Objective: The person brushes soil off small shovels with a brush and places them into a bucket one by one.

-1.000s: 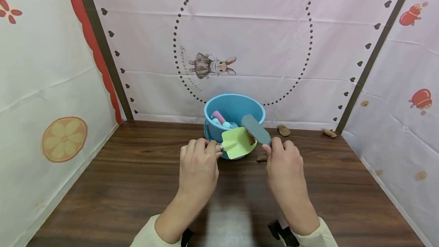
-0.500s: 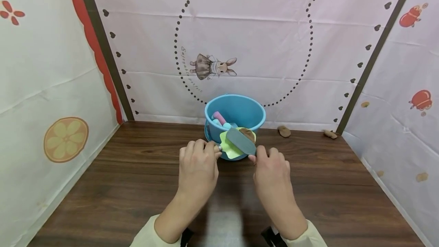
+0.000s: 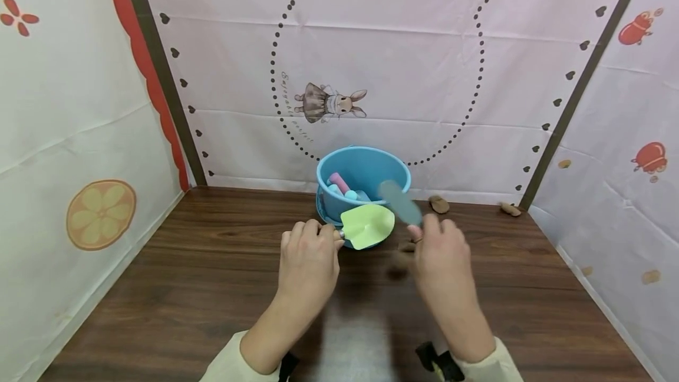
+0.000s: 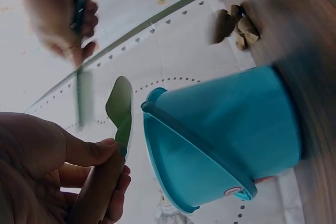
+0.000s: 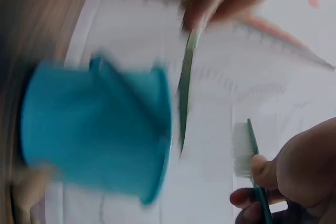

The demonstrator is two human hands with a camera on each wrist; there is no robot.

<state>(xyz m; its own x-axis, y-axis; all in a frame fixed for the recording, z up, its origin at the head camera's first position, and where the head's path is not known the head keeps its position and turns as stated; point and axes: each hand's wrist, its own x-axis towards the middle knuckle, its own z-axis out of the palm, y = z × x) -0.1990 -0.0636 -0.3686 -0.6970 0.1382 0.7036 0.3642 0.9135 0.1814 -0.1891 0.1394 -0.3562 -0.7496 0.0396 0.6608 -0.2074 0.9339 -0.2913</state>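
My left hand (image 3: 307,264) grips the wooden handle of a small hand trowel with a light green blade (image 3: 368,226), held in front of the bucket. The blade is bare. My right hand (image 3: 441,270) holds a grey-green brush (image 3: 400,202), blurred and apart from the trowel; its pale bristles (image 5: 242,148) show in the right wrist view. A blurred brown stone-like piece (image 3: 398,267) is in the air or near the table, left of the right hand. The blue bucket (image 4: 220,129) stands just behind the trowel.
Inside the bucket lie a pink stick (image 3: 339,181) and light blue pieces (image 3: 350,194). Brown stone-like pieces (image 3: 439,204) lie right of the bucket, another (image 3: 510,209) near the back right corner. Printed cloth walls enclose the brown table (image 3: 223,252) at the back and sides.
The brush first moved left across the trowel, then back right. The brown piece that was on the trowel blade has come off it, toward the near right. The left hand hardly moved.
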